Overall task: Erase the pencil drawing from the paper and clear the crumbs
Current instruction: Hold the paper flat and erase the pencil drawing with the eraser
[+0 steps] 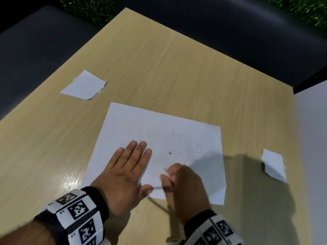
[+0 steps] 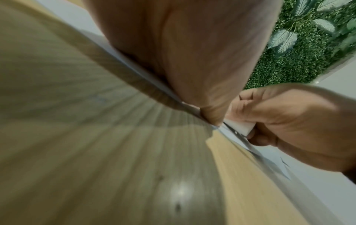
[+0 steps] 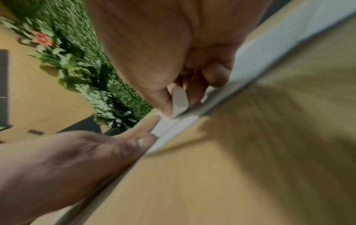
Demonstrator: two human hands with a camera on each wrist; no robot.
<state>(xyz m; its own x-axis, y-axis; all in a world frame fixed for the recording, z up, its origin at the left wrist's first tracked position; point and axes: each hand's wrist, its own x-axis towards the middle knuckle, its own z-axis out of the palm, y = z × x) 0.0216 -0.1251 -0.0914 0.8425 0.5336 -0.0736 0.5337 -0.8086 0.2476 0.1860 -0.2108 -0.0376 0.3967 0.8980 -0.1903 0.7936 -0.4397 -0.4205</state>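
Observation:
A white sheet of paper point(image 1: 168, 138) lies on the wooden table point(image 1: 159, 71). Faint pencil traces and dark eraser crumbs point(image 1: 170, 152) are scattered over its middle and right. My left hand point(image 1: 129, 167) lies flat on the sheet's near left part with straight fingers, pressing it down. My right hand point(image 1: 184, 184) is curled over the sheet's near edge and pinches a white eraser point(image 3: 180, 101), also visible in the left wrist view as the white eraser point(image 2: 240, 125), whose lower end touches the paper. The right hand is blurred in the head view.
A torn white paper scrap point(image 1: 85, 85) lies at the far left of the table. Another scrap point(image 1: 274, 165) lies to the right of the sheet. A white wall or panel point(image 1: 313, 156) borders the table's right edge. Dark seating point(image 1: 35, 50) surrounds the far sides.

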